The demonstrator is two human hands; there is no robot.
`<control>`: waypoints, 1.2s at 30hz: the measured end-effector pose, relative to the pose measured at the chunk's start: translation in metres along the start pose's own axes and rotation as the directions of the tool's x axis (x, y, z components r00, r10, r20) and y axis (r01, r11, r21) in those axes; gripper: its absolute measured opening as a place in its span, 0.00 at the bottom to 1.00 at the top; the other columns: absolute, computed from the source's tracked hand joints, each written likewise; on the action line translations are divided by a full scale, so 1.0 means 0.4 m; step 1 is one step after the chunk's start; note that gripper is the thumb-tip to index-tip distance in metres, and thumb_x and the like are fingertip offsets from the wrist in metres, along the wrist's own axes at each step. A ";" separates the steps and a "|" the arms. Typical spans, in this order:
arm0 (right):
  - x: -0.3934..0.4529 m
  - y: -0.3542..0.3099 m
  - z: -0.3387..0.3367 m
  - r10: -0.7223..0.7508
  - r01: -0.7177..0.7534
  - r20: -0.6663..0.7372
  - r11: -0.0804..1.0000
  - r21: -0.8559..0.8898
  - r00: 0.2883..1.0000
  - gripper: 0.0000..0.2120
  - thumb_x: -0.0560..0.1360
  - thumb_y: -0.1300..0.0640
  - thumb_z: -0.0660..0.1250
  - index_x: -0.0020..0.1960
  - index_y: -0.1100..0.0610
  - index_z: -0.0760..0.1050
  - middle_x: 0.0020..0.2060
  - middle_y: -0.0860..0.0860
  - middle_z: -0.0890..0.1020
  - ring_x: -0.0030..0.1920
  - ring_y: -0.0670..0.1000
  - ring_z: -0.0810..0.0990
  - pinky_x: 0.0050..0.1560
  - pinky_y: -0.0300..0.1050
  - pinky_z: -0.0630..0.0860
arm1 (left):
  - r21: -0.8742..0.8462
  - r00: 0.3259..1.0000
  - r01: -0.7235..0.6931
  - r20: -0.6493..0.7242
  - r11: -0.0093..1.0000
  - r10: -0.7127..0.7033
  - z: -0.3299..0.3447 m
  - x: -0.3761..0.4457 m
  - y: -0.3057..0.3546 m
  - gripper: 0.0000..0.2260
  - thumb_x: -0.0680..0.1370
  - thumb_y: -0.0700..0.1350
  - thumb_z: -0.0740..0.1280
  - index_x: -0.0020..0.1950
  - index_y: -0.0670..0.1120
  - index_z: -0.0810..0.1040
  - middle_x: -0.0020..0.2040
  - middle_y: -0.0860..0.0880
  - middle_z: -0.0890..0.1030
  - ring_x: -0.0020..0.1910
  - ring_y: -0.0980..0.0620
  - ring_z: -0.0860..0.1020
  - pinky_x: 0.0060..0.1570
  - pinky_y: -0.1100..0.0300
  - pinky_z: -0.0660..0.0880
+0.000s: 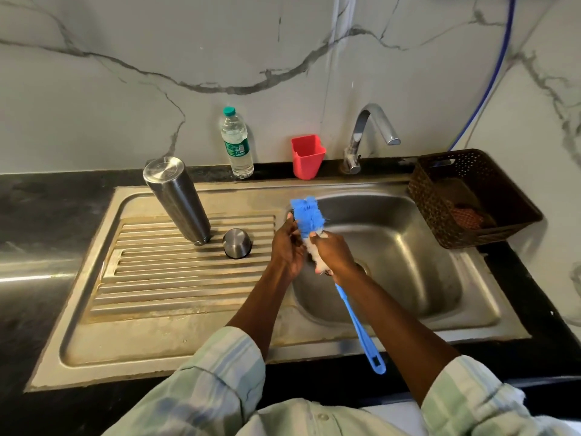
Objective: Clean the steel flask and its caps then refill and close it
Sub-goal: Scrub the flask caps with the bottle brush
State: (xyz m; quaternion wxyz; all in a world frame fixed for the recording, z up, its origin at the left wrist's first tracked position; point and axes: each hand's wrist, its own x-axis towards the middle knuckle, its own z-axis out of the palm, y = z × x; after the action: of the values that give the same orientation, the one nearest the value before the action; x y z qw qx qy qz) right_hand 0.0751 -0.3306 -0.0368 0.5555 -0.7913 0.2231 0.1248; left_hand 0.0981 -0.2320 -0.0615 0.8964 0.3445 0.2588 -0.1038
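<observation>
Both hands on a brush over the sink basin.

Right hand (334, 256) gripping the brush (308, 215) at its white bristles, blue bristle tip up, blue handle slanting down toward the body. Left hand (287, 247) curled against the bristles from the left. Flask (177, 199) upside down on the ribbed drainboard (176, 278), steel cap (237, 243) just beside it. Along the wall: water bottle (237, 143), red cup (307, 156), tap (367, 133). Brown basket (471, 196) right of the sink (408, 247).

Blue brush (306, 215), red cup (307, 156) (veined marble wall (125, 89))
</observation>
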 end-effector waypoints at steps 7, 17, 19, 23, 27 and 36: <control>0.026 0.076 -0.143 0.191 -0.177 -0.016 0.935 0.307 0.982 0.10 0.80 0.55 0.64 0.49 0.62 0.77 0.33 0.56 0.78 0.18 0.46 0.73 0.17 0.32 0.63 | 0.347 0.989 -0.039 -0.121 0.937 0.086 -0.036 0.017 -0.044 0.07 0.74 0.27 0.68 0.39 0.38 0.80 0.29 0.49 0.82 0.37 0.48 0.81 0.45 0.60 0.80; 0.046 0.156 -0.301 0.388 -0.375 -0.022 0.904 0.206 0.922 0.14 0.79 0.49 0.63 0.50 0.61 0.77 0.32 0.54 0.78 0.26 0.50 0.74 0.20 0.34 0.63 | 0.549 0.986 0.118 -0.165 0.828 -0.032 0.028 0.038 -0.180 0.05 0.77 0.29 0.66 0.45 0.37 0.77 0.37 0.43 0.79 0.33 0.51 0.78 0.23 0.69 0.73; 0.058 0.174 -0.334 0.419 -0.409 -0.036 0.899 0.156 0.907 0.14 0.79 0.49 0.64 0.49 0.61 0.77 0.33 0.55 0.78 0.27 0.51 0.74 0.23 0.36 0.64 | 0.551 0.979 0.148 -0.202 0.821 -0.041 0.036 0.053 -0.225 0.10 0.77 0.27 0.64 0.39 0.38 0.75 0.29 0.43 0.79 0.28 0.49 0.79 0.23 0.66 0.75; 0.105 0.222 -0.406 0.364 -0.359 -0.100 0.931 0.073 0.926 0.18 0.76 0.47 0.66 0.55 0.62 0.79 0.37 0.56 0.81 0.37 0.59 0.80 0.43 0.52 0.77 | 0.692 0.977 0.211 -0.171 0.690 -0.128 0.050 0.075 -0.324 0.07 0.76 0.30 0.67 0.39 0.38 0.78 0.24 0.46 0.79 0.21 0.53 0.78 0.27 0.62 0.78; 0.141 0.250 -0.493 0.206 -0.233 -0.134 0.945 -0.229 0.969 0.16 0.78 0.48 0.63 0.54 0.60 0.79 0.45 0.56 0.82 0.45 0.58 0.81 0.45 0.47 0.78 | 0.777 0.966 0.249 -0.156 0.578 -0.206 0.083 0.101 -0.419 0.03 0.75 0.32 0.68 0.47 0.36 0.81 0.31 0.44 0.79 0.22 0.55 0.75 0.26 0.62 0.75; 0.254 0.289 -0.578 0.192 -0.172 0.021 0.918 -0.358 0.981 0.16 0.80 0.49 0.61 0.59 0.59 0.78 0.54 0.58 0.82 0.53 0.59 0.80 0.49 0.45 0.74 | 0.962 0.926 0.203 -0.127 0.184 -0.356 0.128 0.154 -0.597 0.30 0.74 0.38 0.75 0.73 0.46 0.68 0.54 0.38 0.81 0.49 0.42 0.81 0.39 0.55 0.78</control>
State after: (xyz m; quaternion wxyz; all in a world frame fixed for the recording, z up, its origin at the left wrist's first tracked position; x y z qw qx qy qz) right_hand 0.0951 -0.6013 -0.0958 0.3955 -0.8504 0.2542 0.2362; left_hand 0.0831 -0.4437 -0.1969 0.4739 0.7593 0.1414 -0.4230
